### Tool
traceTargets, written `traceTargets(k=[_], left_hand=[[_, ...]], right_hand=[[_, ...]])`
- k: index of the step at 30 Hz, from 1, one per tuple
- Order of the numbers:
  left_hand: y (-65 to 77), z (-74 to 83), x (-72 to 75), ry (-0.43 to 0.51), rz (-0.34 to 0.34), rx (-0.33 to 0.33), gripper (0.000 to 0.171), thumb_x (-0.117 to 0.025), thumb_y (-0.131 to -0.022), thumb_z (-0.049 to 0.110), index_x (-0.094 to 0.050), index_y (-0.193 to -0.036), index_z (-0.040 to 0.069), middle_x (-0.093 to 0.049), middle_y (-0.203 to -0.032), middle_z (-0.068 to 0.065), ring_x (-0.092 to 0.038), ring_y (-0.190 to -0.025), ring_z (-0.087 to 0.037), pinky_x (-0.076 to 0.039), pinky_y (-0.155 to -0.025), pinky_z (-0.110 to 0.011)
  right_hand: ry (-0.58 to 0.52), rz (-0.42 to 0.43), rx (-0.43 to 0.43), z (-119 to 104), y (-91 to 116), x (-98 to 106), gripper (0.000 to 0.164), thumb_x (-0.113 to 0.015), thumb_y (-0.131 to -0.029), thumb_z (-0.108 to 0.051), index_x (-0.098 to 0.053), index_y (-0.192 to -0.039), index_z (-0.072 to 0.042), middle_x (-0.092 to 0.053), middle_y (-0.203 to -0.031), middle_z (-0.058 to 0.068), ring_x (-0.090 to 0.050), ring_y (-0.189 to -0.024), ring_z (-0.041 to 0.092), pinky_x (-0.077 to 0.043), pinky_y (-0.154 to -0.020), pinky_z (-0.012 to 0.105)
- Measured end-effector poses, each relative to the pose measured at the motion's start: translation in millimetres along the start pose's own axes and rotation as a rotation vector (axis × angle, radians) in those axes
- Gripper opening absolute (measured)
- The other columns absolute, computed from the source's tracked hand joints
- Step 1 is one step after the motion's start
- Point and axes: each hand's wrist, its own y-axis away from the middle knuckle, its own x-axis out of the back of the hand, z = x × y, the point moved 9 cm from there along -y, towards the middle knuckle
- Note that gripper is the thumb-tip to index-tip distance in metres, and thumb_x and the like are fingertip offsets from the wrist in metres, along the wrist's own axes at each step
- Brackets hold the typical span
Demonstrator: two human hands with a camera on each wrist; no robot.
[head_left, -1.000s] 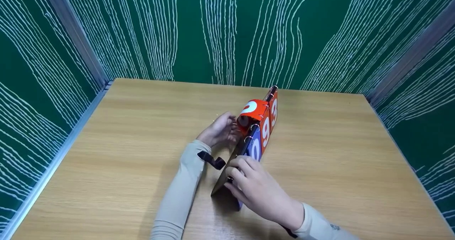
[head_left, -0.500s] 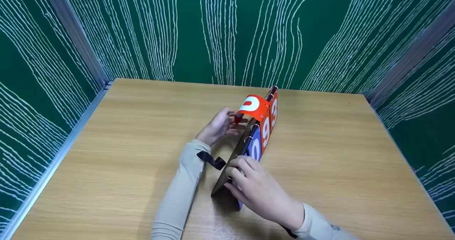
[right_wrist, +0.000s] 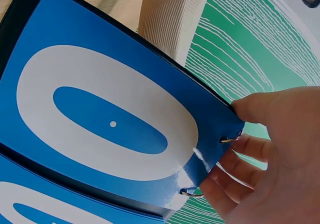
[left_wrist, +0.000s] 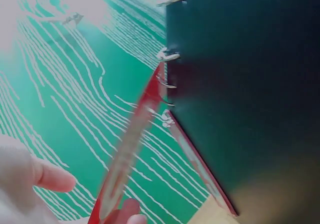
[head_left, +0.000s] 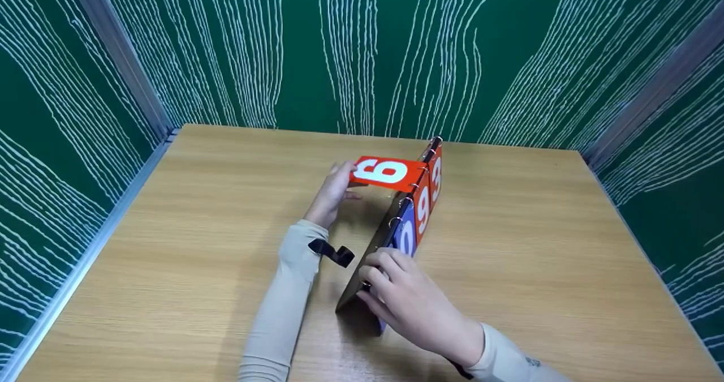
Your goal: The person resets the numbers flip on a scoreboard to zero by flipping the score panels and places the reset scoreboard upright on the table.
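Observation:
A tabletop flip scoreboard [head_left: 362, 280] stands like a tent on the table, its red and blue number cards hung on metal rings. My right hand [head_left: 404, 297] grips the near end of its top edge, and in the right wrist view the fingers lie by the rings of a blue card [right_wrist: 112, 124] with a white 0. My left hand [head_left: 332, 192] pinches the free end of a red card [head_left: 390, 172] with white print, which stretches out to the left from its rings. Other red cards, a 9 [head_left: 422, 209] and a 3 [head_left: 435, 178], hang on the right face.
The scoreboard stands on a wood-grain table [head_left: 198, 246]. Green walls [head_left: 305, 48] with white wavy lines surround the table on the left, back and right. A black strap end [head_left: 334, 253] sticks out from the left wrist beside the board.
The left hand has moved left and slightly away, and the red card has gone from curled over the top to drawn out nearly flat. The right hand stays in place.

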Motion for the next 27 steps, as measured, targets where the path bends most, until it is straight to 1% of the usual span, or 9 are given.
traceTargets(k=[4,5,8,12,14,16,21,23,27], left_hand=[[2.0,11.6,8.4,0.063,0.054,-0.069,0.042,-0.038,-0.106,0.021,-0.043,-0.144,0.005,-0.051,-0.139,-0.022,-0.057,-0.106,-0.022,-0.054,-0.082,-0.032],[3.2,14.7,9.9,0.071,0.064,-0.089,0.044,-0.038,-0.106,0.021,-0.042,-0.147,0.007,-0.051,-0.139,-0.02,-0.057,-0.106,-0.022,-0.054,-0.079,-0.029],[6.6,22.6,12.7,0.091,0.086,-0.147,0.046,-0.036,-0.108,0.023,-0.037,-0.152,0.009,-0.049,-0.139,-0.019,-0.059,-0.111,-0.025,-0.054,-0.08,-0.027],[12.7,33.5,12.8,0.108,0.098,-0.228,0.05,-0.035,-0.109,0.025,-0.03,-0.155,0.008,-0.051,-0.138,-0.019,-0.06,-0.118,-0.028,-0.056,-0.086,-0.03],[16.2,39.3,11.6,0.119,0.094,-0.278,0.05,-0.035,-0.109,0.025,-0.03,-0.155,0.007,-0.053,-0.14,-0.018,-0.061,-0.12,-0.029,-0.056,-0.089,-0.031],[20.2,46.1,9.5,0.139,0.08,-0.333,0.05,-0.035,-0.109,0.025,-0.031,-0.155,0.007,-0.054,-0.143,-0.018,-0.061,-0.121,-0.029,-0.056,-0.091,-0.032],[30.5,62.7,-0.4,0.168,0.002,-0.449,0.049,-0.03,-0.108,0.022,-0.033,-0.154,0.006,-0.05,-0.15,-0.018,-0.061,-0.125,-0.032,-0.057,-0.097,-0.035],[34.4,68.5,-5.6,0.165,-0.038,-0.487,0.049,-0.028,-0.108,0.021,-0.033,-0.154,0.004,-0.047,-0.153,-0.019,-0.06,-0.127,-0.033,-0.056,-0.099,-0.036],[41.8,77.1,-16.0,0.127,-0.111,-0.555,0.052,-0.027,-0.106,0.02,-0.031,-0.155,0.002,-0.039,-0.159,-0.018,-0.058,-0.131,-0.036,-0.055,-0.102,-0.039]], right_hand=[[-0.001,0.01,0.003,-0.1,-0.6,1.3,0.022,-0.076,-0.09,-0.025,-0.064,-0.106,-0.015,-0.063,-0.112,0.0,-0.057,-0.107,0.019,-0.049,-0.097,0.034],[0.001,0.008,0.001,0.1,-0.6,1.2,0.022,-0.076,-0.09,-0.025,-0.064,-0.106,-0.015,-0.063,-0.112,0.0,-0.057,-0.107,0.019,-0.049,-0.097,0.033],[-0.007,0.015,0.005,0.3,-0.9,1.3,0.022,-0.077,-0.089,-0.024,-0.065,-0.105,-0.015,-0.063,-0.112,0.0,-0.057,-0.107,0.019,-0.049,-0.097,0.033],[-0.001,0.014,0.004,0.4,-0.8,1.0,0.022,-0.078,-0.089,-0.024,-0.065,-0.104,-0.016,-0.062,-0.111,-0.001,-0.056,-0.106,0.019,-0.048,-0.097,0.032],[0.006,0.01,0.0,0.3,-0.3,0.5,0.022,-0.077,-0.089,-0.025,-0.065,-0.105,-0.017,-0.062,-0.111,-0.001,-0.056,-0.107,0.019,-0.047,-0.098,0.032],[0.005,0.01,0.002,0.0,0.1,0.0,0.022,-0.077,-0.09,-0.025,-0.065,-0.106,-0.017,-0.062,-0.112,-0.001,-0.056,-0.108,0.02,-0.046,-0.1,0.032],[0.001,0.008,0.003,-0.1,0.7,-0.4,0.02,-0.075,-0.092,-0.026,-0.064,-0.107,-0.017,-0.062,-0.113,0.0,-0.056,-0.11,0.02,-0.045,-0.102,0.032],[0.003,0.015,0.008,-0.3,0.7,-0.2,0.021,-0.075,-0.092,-0.026,-0.064,-0.107,-0.016,-0.062,-0.113,0.0,-0.056,-0.109,0.021,-0.045,-0.102,0.032],[0.014,0.014,0.008,-0.1,0.8,-0.7,0.021,-0.074,-0.092,-0.027,-0.064,-0.107,-0.017,-0.062,-0.113,0.0,-0.057,-0.109,0.021,-0.046,-0.102,0.032]])
